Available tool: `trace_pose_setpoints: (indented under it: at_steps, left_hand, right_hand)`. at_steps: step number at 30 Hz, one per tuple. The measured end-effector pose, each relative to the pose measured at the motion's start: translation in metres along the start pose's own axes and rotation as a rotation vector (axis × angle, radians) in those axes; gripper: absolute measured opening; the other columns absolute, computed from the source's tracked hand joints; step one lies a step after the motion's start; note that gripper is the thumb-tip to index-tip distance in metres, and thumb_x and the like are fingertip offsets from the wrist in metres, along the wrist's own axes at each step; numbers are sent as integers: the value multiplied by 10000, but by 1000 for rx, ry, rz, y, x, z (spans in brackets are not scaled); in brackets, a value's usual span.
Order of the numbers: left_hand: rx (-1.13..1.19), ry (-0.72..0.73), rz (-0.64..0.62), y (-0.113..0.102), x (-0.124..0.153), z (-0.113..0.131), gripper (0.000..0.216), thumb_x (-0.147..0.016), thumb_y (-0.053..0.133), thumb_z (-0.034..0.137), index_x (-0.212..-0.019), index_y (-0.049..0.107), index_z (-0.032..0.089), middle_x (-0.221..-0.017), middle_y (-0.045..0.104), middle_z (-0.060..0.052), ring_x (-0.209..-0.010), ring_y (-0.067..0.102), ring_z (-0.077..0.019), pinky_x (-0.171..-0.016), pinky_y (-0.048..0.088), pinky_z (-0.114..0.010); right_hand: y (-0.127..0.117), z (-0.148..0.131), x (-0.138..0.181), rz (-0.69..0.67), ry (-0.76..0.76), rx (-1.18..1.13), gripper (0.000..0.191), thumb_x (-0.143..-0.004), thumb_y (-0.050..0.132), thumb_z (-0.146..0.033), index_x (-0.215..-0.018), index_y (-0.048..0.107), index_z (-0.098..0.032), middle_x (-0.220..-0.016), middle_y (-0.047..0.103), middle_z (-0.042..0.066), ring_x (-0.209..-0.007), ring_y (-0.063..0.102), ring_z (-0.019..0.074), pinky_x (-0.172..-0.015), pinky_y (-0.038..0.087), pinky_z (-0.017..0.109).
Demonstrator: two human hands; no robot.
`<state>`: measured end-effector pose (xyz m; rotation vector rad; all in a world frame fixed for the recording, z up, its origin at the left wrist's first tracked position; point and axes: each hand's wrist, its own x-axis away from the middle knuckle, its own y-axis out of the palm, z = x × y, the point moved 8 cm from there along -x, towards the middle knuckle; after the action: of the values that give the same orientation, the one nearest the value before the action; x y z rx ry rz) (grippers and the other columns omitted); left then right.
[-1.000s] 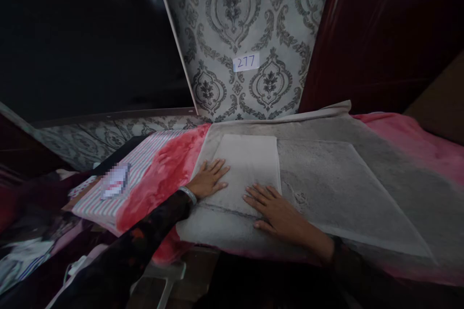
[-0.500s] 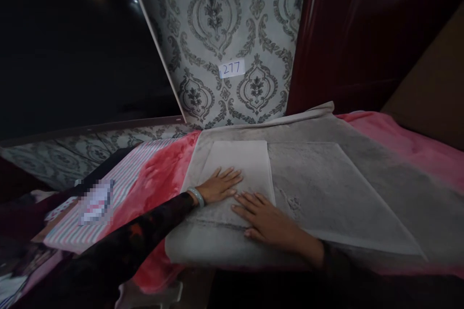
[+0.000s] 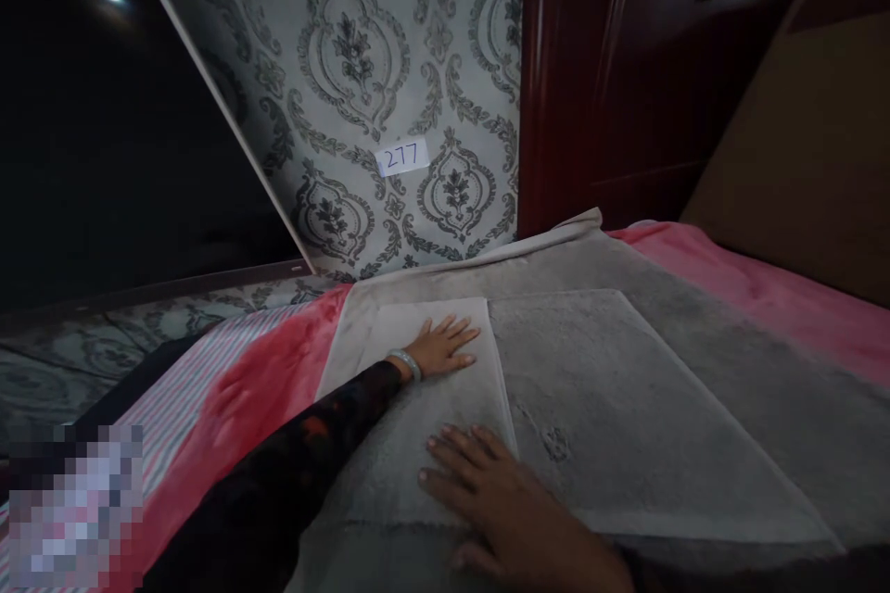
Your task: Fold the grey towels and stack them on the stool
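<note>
My left hand [image 3: 449, 349] and right hand [image 3: 490, 496] lie spread flat; the grey cloth [image 3: 626, 426] seems folded at left, not yet at right.

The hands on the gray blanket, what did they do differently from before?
The left hand moved right across the paler flap, toward its far right corner. The view shifted too. The right hand stayed by the flap's right edge. Neither grabbed anything; the gray blanket looks the same.

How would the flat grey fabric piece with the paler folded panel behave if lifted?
The grey fabric piece would probably droop, being flat and puckered in one spot. Its paler folded panel might flop open, as no edge fastening shows.
</note>
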<state>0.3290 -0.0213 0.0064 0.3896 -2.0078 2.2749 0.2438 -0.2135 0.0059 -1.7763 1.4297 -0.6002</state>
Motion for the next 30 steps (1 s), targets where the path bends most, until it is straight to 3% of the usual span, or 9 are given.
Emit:
trace_pose_setpoints:
  at_steps: [4, 8, 14, 18, 21, 23, 26, 30]
  left_hand:
    - [9, -63, -23, -6, -29, -3, 706, -960, 265, 656, -1578, 166, 329, -1674, 119, -40, -1539, 33, -323, -1155, 75, -708]
    - [-13, -154, 32, -14, -51, -7, 656, -975, 241, 601, -1574, 186, 338, -1669, 155, -3, -1533, 108, -305, -1171, 122, -679]
    - [9, -262, 74, -25, -67, 1, 630, -982, 198, 567, -1568, 221, 336, -1665, 183, -40, -1519, 155, -353, -1145, 158, -709]
    - [48, -218, 58, -17, -37, 21, 662, -979, 248, 590, -1577, 196, 310, -1680, 87, -44, -1531, 103, -332, -1185, 163, -624]
    - [39, 3, 46, -1, 8, 43, 657, -975, 266, 619, -1568, 223, 339, -1675, 130, -23, -1537, 82, -309, -1202, 122, -601]
    - [31, 109, 54, 8, 39, 45, 675, -964, 280, 647, -1568, 215, 353, -1671, 155, -30, -1538, 77, -309, -1197, 93, -627]
    - [11, 34, 71, 12, 68, 12, 698, -953, 308, 659, -1572, 193, 357, -1671, 146, -51, -1535, 78, -331, -1176, 82, -673]
    - [-18, -113, 115, 5, 64, -43, 679, -967, 292, 634, -1565, 244, 316, -1664, 181, -79, -1531, 93, -339, -1179, 102, -653]
  right_hand:
    - [-1, 1, 0, 5, -11, -47, 722, -942, 543, -579, -1568, 263, -356, -1660, 154, 31, -1525, 57, 266, -1234, -8, 505]
    - [-1, 2, -1, 10, -10, -64, 696, -955, 479, -619, -1566, 266, -362, -1661, 159, 18, -1526, 53, 262, -1232, -20, 509]
    - [-2, 0, -1, 6, -2, 15, 694, -958, 461, -628, -1564, 280, -345, -1653, 193, 33, -1520, 101, 269, -1228, 18, 531]
    - [0, -1, 0, 2, 4, 94, 692, -957, 496, -593, -1563, 290, -331, -1651, 201, 32, -1519, 106, 263, -1232, 55, 523]
    - [3, 0, -1, -6, -1, 126, 713, -940, 557, -545, -1564, 295, -319, -1650, 202, 46, -1517, 115, 281, -1228, 77, 537]
    - [5, 0, -1, -1, -6, 135, 722, -930, 588, -511, -1562, 300, -318, -1648, 204, 54, -1514, 127, 293, -1226, 83, 545]
    - [8, 2, 0, 14, -14, 135, 721, -934, 579, -515, -1566, 288, -326, -1653, 179, 51, -1516, 116, 297, -1225, 88, 546]
    - [12, 4, 1, -2, -20, 118, 726, -950, 540, -541, -1578, 234, -345, -1656, 155, 41, -1520, 90, 300, -1225, 75, 560]
